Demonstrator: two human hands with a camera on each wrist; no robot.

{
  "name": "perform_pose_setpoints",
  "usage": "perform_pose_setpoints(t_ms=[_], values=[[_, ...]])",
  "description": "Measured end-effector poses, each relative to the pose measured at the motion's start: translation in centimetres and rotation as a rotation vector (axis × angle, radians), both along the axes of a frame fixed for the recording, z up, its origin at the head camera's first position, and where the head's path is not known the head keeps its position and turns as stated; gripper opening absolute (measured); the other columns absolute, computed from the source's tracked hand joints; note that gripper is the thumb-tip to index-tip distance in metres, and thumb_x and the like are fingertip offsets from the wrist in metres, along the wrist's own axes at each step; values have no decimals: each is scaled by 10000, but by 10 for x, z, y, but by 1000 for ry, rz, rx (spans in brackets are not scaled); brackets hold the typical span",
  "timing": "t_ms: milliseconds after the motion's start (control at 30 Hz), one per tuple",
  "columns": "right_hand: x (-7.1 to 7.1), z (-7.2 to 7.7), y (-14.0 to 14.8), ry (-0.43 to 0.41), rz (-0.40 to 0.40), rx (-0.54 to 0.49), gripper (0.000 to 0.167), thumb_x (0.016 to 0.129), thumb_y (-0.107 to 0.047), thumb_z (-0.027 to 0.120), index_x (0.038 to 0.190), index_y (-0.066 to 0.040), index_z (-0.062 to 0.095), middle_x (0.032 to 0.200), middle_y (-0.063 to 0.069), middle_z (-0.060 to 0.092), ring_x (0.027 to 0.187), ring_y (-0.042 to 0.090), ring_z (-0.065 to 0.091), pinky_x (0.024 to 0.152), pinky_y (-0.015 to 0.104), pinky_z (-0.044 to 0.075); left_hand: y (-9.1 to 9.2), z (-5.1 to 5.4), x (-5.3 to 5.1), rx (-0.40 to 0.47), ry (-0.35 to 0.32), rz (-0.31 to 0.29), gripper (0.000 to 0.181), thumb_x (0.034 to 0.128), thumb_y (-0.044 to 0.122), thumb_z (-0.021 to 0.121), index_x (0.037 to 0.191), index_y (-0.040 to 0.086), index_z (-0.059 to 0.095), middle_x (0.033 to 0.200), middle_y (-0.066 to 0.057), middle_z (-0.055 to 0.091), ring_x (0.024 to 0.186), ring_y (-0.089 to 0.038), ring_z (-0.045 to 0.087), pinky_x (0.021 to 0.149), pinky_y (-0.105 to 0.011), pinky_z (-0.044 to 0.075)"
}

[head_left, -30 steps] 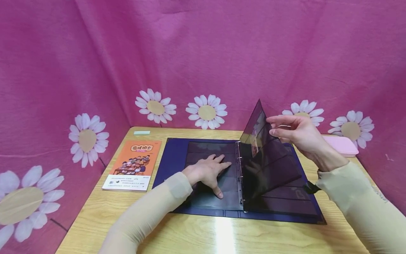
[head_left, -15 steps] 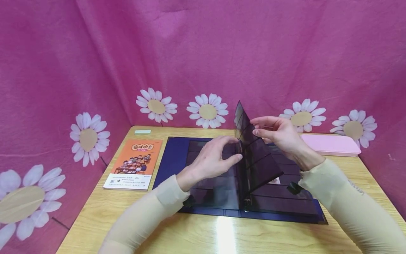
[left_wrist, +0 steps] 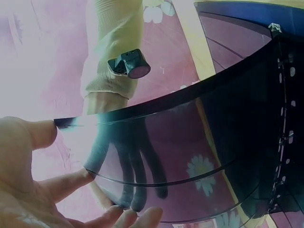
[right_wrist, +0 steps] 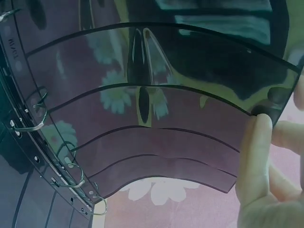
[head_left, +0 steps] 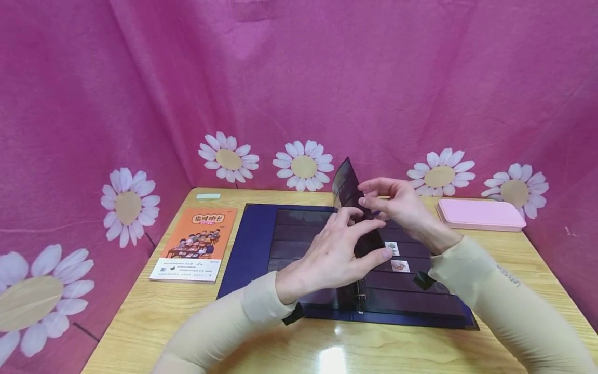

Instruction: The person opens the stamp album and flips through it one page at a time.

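A stamp album (head_left: 247,234) with dark blue covers lies spread on the table, its rings along the middle. One dark see-through pocket page (head_left: 347,182) stands raised and bent over the rings. My right hand (head_left: 397,205) pinches this page's free edge between thumb and fingers, clearest in the right wrist view. Fingers spread, my left hand (head_left: 334,249) reaches across the rings to the same page; in the left wrist view its fingertips touch the page's edge. Two small stamps, an upper stamp (head_left: 391,248) and a lower stamp (head_left: 400,266), show on the right-hand page below.
An orange booklet (head_left: 198,239) lies left of the album on the wooden table (head_left: 261,345). Behind it is a small pale green strip (head_left: 208,197). A pink case (head_left: 481,214) sits at the back right. Pink flowered cloth (head_left: 299,78) surrounds the table.
My right hand has carried the raised page leftward. The left hand has lifted off the left page and moved right to the raised page. Two stamps have come into sight on the right.
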State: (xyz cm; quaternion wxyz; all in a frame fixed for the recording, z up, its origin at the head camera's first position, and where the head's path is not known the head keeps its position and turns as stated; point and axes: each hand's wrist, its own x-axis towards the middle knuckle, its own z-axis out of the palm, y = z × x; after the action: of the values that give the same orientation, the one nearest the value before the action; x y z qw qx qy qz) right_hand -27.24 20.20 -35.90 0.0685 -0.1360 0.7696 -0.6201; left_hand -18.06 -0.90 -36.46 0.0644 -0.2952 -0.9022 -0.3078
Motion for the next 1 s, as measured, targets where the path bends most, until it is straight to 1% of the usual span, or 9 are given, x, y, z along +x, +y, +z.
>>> perform_pose_setpoints(t_ms=[233,367,433,467,533,633,733,900,1000], values=[[1,-4,2,8,24,-11,320,1043,-59,755,1347,23,700,984,-179,814,857,34,781,683,274,668,-4,-1,0,-13,-30,-8,596,1018,614,736,1555,366,672,1628,-52,556,1435,-266,573,1013,-450,609],[-1,-8,10,62,14,60,365,1067,-103,742,1388,60,678,1022,-195,810,813,65,799,677,314,685,-13,1,-4,20,-61,-29,602,1002,600,761,1539,337,693,1649,-47,539,1468,-268,552,1059,-477,593],[-4,-13,17,82,-1,132,379,1074,-140,745,1389,62,687,1037,-152,813,795,71,806,676,329,690,-20,1,-6,44,-93,-33,601,997,589,766,1536,330,697,1672,-57,521,1492,-276,538,1089,-506,580],[-7,-18,23,86,-8,171,380,1076,-156,748,1386,57,698,1073,-81,831,797,79,812,677,332,692,-24,1,-8,59,-109,-30,599,995,585,768,1532,331,701,1683,-64,513,1490,-278,540,1084,-507,577],[-16,-31,37,69,-21,241,389,1076,-187,756,1387,41,710,1069,-22,834,809,90,820,687,329,694,-34,1,-11,81,-143,-19,594,995,577,769,1536,341,697,1689,-62,502,1434,-278,586,1035,-461,590],[-29,-51,62,43,-40,355,414,1077,-233,761,1399,24,714,1148,144,843,848,115,822,707,324,696,-48,-1,-14,127,-166,5,561,1003,549,771,1519,337,713,1672,-66,523,1431,-286,609,1065,-467,572],[-38,-69,88,92,-54,542,423,1065,-278,780,1362,20,740,1170,204,839,877,187,821,742,339,687,-61,-5,-17,188,-174,19,505,1024,480,775,1485,278,748,1634,-81,562,1418,-287,652,1121,-516,545],[-44,-89,119,224,-53,844,409,984,-295,857,1243,18,804,1195,254,837,1034,400,820,913,557,639,-84,-13,-20,281,-216,42,417,1041,376,787,1414,191,795,1569,-99,611,1231,-273,797,1111,-563,563],[-47,-98,127,235,-27,911,419,936,-276,895,1222,19,814,1208,263,834,1100,432,798,992,651,595,-100,-19,-22,341,-280,60,379,1032,292,803,1379,141,807,1526,-127,639,1203,-301,818,1046,-523,641]])
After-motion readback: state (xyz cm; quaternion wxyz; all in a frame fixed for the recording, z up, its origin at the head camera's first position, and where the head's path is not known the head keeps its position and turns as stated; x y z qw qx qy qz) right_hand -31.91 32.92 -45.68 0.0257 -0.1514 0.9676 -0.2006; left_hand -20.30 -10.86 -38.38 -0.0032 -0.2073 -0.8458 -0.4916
